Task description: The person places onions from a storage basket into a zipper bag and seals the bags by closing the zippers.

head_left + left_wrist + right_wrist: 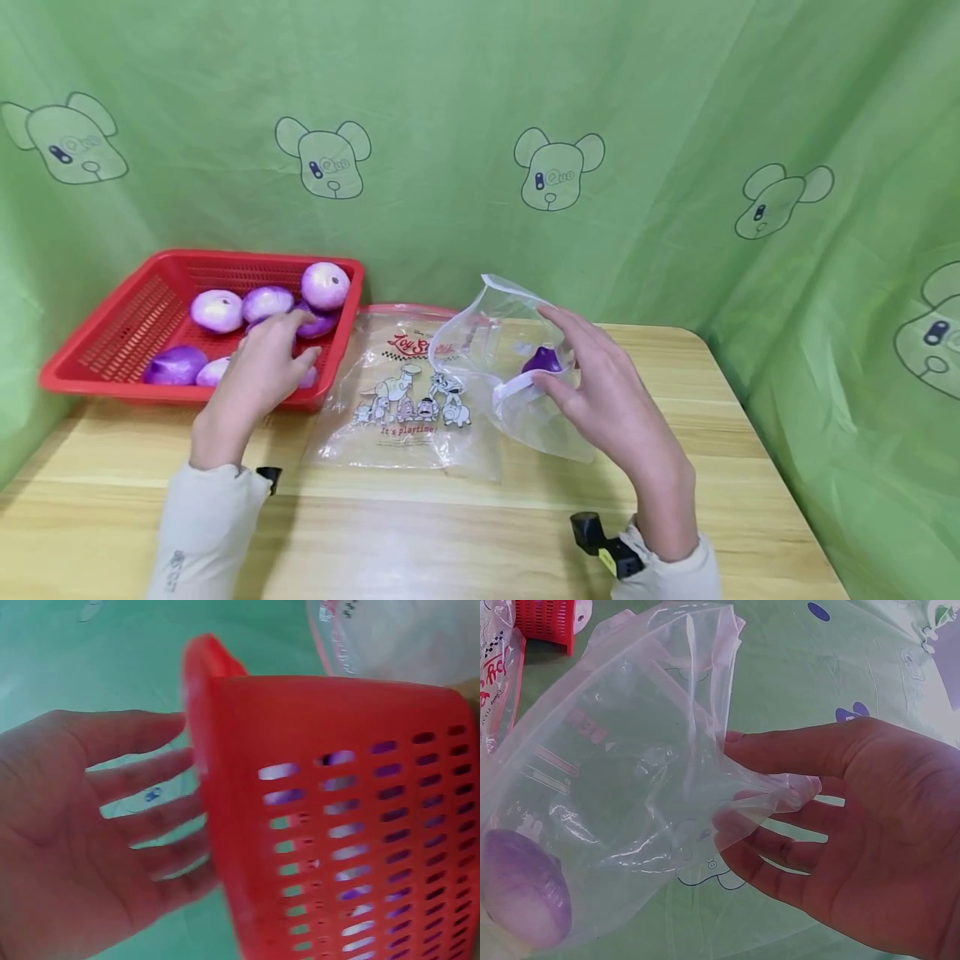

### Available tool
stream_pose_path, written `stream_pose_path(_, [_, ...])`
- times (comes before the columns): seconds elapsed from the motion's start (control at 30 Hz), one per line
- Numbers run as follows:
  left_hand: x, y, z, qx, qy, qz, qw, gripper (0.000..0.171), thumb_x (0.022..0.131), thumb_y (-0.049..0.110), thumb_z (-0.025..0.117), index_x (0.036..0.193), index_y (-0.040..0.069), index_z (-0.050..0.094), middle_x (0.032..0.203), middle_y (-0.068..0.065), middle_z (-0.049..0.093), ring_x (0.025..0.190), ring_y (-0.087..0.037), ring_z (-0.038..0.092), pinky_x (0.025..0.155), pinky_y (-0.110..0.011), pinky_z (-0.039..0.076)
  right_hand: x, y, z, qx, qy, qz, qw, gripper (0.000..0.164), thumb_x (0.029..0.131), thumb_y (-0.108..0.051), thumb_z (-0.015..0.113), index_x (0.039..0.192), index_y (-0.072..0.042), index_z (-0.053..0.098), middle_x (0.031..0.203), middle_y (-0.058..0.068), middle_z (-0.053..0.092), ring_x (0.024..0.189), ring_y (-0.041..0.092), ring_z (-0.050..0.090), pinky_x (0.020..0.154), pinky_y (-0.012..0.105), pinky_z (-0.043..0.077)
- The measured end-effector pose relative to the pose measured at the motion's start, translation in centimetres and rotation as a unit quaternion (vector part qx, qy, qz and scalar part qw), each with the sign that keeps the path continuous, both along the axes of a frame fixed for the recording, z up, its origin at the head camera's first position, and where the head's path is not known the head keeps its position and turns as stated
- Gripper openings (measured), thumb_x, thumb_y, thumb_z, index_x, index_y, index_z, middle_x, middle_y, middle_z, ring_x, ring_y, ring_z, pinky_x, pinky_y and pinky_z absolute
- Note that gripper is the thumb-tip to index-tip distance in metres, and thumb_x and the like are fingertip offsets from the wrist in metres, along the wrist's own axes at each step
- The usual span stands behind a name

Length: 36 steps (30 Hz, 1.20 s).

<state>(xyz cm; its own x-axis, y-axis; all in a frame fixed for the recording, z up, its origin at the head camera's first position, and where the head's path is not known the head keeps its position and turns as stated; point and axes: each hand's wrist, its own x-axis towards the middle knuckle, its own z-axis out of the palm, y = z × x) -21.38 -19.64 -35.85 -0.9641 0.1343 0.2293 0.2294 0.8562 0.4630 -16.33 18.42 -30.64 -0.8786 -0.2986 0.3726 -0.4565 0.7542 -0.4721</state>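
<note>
My left hand (pixel 264 367) reaches over the near right side of a red plastic basket (pixel 97 354). Its fingers are spread and hold nothing; in the left wrist view the fingertips disappear behind the basket's rim. Below and beyond that hand lie several purple-and-white onions, one of them an onion (pixel 325 286) against the far right corner. On the right, my right hand (pixel 611 400) pinches the edge of a clear plastic bag (pixel 645 750) between thumb and fingers, its mouth spread wide and facing left. Inside the bag is one purple onion (pixel 526 889).
A flat clear bag printed with cartoon figures (pixel 408 408) lies between the basket and the held bag. Everything stands on a light wooden table (pixel 390 533). Green curtains (pixel 450 67) with mouse-head drawings hang behind and to the right.
</note>
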Motion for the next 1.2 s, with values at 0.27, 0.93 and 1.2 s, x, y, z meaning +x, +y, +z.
stream_pose_path(0.27, [-0.5,-0.9,-1.3,-0.033,-0.068,0.037,0.9964,0.041,0.088,0.013,0.068,0.123,-0.007,0.059,0.114,-0.03,0.062,0.103,-0.048,0.059,0.083,-0.064,0.048,-0.1,0.0,0.1,0.001,-0.008,0.001,1.0,0.077,0.086,-0.011,0.078,0.152,-0.013,0.04,0.154,0.012,0.042,0.14,0.035,0.039,0.111,0.056,0.035])
stream_pose_path(0.93, [-0.6,-2.2,-1.9,-0.025,-0.167,0.087,0.9818,0.037,0.087,0.039,0.072,0.078,0.009,0.053,0.071,-0.009,0.048,0.069,-0.026,0.05,0.06,-0.038,0.038,-0.1,-0.2,-0.1,-0.003,-0.035,0.004,0.999,0.077,0.086,-0.009,0.077,0.153,-0.015,0.039,0.155,0.011,0.04,0.139,0.035,0.042,0.11,0.055,0.037])
stream_pose_path(1.2, [-0.5,-2.1,-1.7,-0.015,-0.158,0.071,0.9848,0.027,0.088,0.034,0.073,0.093,0.007,0.072,0.079,-0.011,0.058,0.072,-0.027,0.053,0.06,-0.038,0.04,-0.1,-0.1,-0.1,0.001,-0.031,0.007,0.999,0.076,0.087,-0.01,0.077,0.152,-0.013,0.039,0.154,0.012,0.042,0.13,0.034,0.05,0.108,0.055,0.04])
